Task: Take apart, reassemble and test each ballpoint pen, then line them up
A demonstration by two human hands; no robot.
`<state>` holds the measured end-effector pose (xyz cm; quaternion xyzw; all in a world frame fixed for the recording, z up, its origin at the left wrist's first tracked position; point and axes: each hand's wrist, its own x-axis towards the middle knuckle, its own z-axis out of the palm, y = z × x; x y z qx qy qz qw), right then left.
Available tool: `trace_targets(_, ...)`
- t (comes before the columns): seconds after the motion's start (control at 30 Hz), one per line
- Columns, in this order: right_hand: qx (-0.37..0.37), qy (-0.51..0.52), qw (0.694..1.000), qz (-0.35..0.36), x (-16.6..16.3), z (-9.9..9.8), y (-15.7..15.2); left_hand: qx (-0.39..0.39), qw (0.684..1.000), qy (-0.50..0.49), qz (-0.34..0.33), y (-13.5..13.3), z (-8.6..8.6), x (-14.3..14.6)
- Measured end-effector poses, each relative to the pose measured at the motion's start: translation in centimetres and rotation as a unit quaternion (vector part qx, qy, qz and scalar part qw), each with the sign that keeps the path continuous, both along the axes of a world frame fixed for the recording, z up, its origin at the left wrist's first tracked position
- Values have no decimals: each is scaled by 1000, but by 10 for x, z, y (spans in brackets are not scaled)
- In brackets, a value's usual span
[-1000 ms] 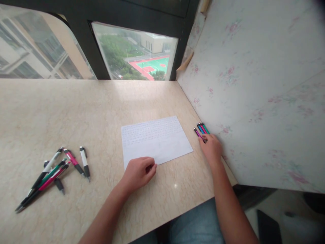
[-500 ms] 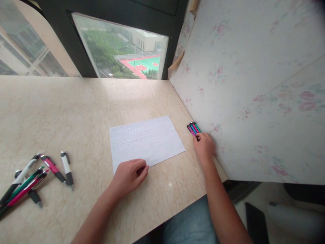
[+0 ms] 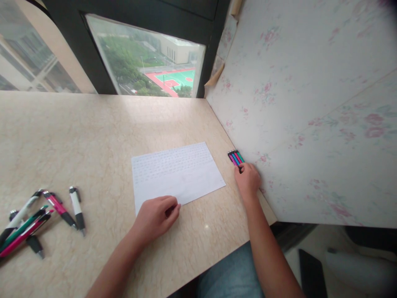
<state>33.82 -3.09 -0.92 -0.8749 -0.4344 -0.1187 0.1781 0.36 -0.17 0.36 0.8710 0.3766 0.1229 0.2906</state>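
My right hand [image 3: 248,179] is at the wall side of the counter, its fingers pinched at the near end of a row of slim pens [image 3: 236,157]. The pens lie side by side in purple, blue, pink and green, with dark tips pointing away from me. My fingers are on the purple pen at the left of the row; the pens' near ends are hidden under the hand. My left hand [image 3: 158,218] rests with curled fingers on the lower edge of a white sheet of paper [image 3: 186,182]. Rows of small handwriting fill the sheet's upper half.
Several thicker pens [image 3: 60,209], white, pink and green with black grips, lie loosely at the left of the marbled counter [image 3: 77,136]. A flowered wall [image 3: 297,103] bounds the right side. At the back is a dark-framed window [image 3: 214,45]. The counter's front edge runs above my legs.
The view has shifted slightly, so the loose pens and the paper appear a little further left. Both hands keep almost the same place and pose.
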Motion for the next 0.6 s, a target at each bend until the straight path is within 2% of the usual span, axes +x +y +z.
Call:
trace_targets(0.37, 2, 6, 1000, -18, 1, -5, 1, -4, 1000, -10, 0, 0, -1, -1)
trace_targets(0.6, 46, 24, 999, 6, -4, -2, 1, -3, 1000, -25, 4, -1, 3, 1)
